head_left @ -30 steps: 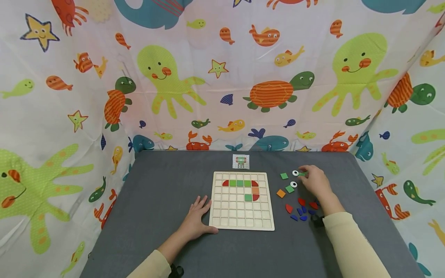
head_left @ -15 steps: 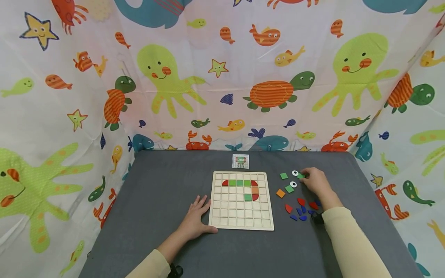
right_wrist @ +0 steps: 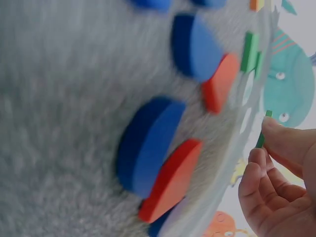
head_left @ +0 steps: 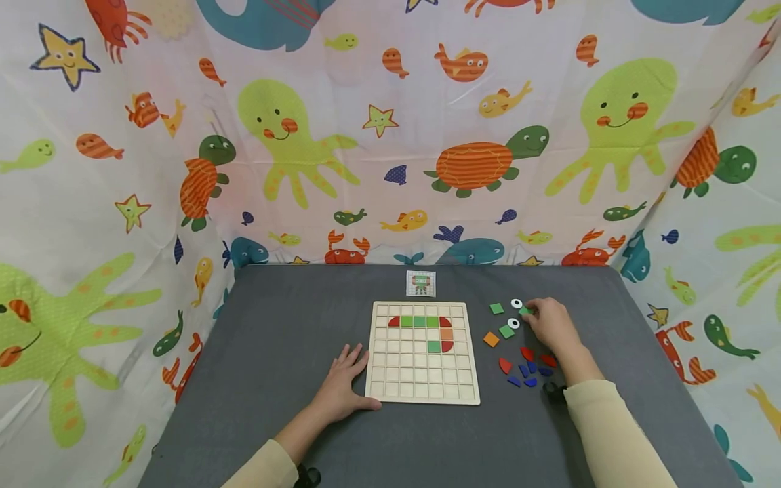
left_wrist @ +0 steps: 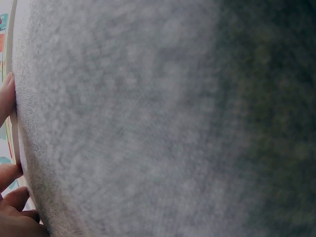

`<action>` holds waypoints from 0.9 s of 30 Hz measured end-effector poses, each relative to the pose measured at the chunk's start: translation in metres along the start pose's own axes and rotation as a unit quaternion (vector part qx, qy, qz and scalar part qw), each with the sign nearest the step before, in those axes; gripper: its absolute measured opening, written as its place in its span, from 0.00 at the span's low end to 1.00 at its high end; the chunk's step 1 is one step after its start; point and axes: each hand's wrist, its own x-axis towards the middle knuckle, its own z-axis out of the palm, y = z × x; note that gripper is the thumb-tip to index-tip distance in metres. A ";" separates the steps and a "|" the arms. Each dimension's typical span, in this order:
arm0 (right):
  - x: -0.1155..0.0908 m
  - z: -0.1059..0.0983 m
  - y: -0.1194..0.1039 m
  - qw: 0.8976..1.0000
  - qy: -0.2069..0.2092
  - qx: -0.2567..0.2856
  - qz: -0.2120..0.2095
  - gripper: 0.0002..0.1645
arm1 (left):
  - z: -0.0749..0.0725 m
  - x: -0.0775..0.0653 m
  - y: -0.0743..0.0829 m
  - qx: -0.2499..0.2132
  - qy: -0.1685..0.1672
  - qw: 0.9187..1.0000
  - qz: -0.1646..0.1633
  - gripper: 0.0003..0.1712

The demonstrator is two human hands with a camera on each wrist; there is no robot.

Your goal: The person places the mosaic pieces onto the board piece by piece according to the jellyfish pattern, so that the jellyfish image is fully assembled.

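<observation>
Beside board (head_left: 421, 390), right grip (head_left: 552, 325) pinches one green tile (head_left: 525, 311) (two loose).

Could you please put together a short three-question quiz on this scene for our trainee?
1. Which hand touches the board?
2. True or false: the card lies on the board.
3. What does the right hand pinch?
A) a blue piece
B) a green tile
C) an orange tile

Key:
1. The left hand.
2. False; it lies beyond the board's far edge.
3. B
</observation>
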 end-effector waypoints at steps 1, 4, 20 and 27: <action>-0.003 0.000 -0.003 1.000 0.004 0.003 -0.007 0.18 | 0.000 0.000 0.000 -0.001 0.001 1.000 0.001 0.67; -0.011 -0.002 -0.016 0.999 0.023 0.010 -0.032 0.18 | 0.000 0.000 -0.001 -0.001 0.002 1.000 0.004 0.67; -0.035 0.026 -0.079 0.996 0.005 -0.002 -0.094 0.17 | 0.002 0.001 -0.003 0.005 -0.005 1.000 0.005 0.67; -0.042 0.043 -0.104 0.989 0.012 -0.005 -0.146 0.17 | 0.003 0.002 -0.003 0.005 -0.001 1.000 -0.003 0.67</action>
